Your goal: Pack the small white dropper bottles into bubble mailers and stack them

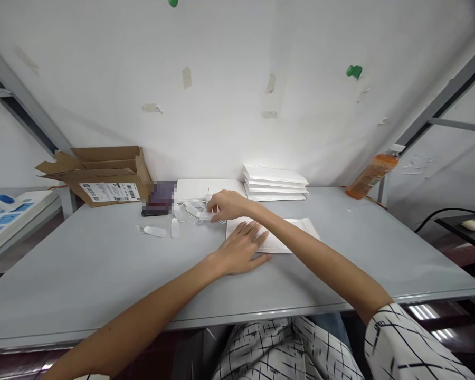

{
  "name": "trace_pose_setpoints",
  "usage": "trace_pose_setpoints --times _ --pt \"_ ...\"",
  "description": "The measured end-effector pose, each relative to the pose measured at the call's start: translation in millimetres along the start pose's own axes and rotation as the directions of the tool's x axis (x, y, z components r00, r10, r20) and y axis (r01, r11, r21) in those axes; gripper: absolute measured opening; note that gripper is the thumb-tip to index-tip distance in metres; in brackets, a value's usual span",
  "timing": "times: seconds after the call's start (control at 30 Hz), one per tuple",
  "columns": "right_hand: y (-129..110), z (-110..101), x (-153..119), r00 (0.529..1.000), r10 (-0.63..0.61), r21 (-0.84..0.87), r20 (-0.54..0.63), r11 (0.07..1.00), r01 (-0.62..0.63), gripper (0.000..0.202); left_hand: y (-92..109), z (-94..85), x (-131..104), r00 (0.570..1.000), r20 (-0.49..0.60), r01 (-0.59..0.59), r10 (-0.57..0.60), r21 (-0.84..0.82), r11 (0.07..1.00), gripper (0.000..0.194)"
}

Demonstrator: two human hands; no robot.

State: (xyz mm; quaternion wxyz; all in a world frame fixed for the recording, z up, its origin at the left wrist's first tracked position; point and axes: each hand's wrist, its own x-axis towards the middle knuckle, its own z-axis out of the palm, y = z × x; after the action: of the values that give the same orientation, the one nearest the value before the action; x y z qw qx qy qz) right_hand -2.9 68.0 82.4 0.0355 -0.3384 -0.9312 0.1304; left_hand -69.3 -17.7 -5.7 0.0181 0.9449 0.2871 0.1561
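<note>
The left hand (243, 247) lies on a white envelope (279, 245); the right hand (229, 203) (farther out) is at white tags (192, 210).

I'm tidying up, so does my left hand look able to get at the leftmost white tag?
Probably yes: your left hand lies open, partly on the white envelope, and bare tabletop leaves the leftmost white tag free from the front.

Left hand (240, 247) lies flat, right hand (228, 205) beyond it, fingers (214, 201) curled.
</note>
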Motion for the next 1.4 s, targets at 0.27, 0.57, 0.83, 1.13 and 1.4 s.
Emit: trace_pose_setpoints --times 0.27,0.57,0.83,1.13,1.4 --pt "37.7 -33.2 -82.1 0.936 0.204 0.647 -0.286 0.762 0.032 0.024 -6.3 -17.5 2.4 0.998 -0.042 0.049 -0.045 0.094 0.994 0.051" --pt "104.6 9.2 -193.4 0.855 0.492 0.693 -0.163 0.674 -0.256 0.036 -8.1 -7.3 2.1 0.996 -0.082 0.048 -0.043 0.052 0.998 0.068" --pt "120.0 3.2 -216.7 0.816 0.567 0.658 -0.111 0.657 -0.368 0.032 -13.8 -4.4 3.2 0.997 -0.034 0.064 -0.064 0.015 0.998 0.054" --pt "128.6 3.6 -225.5 0.833 0.553 0.682 0.004 0.608 -0.407 0.034 -12.4 -1.6 3.0 0.987 -0.162 0.002 0.001 0.021 1.0 0.038" --pt "128.4 1.2 -227.8 0.859 0.503 0.713 0.097 0.568 -0.412 0.033 -13.0 2.9 2.6 0.972 -0.231 -0.028 0.044 0.072 0.997 0.03"
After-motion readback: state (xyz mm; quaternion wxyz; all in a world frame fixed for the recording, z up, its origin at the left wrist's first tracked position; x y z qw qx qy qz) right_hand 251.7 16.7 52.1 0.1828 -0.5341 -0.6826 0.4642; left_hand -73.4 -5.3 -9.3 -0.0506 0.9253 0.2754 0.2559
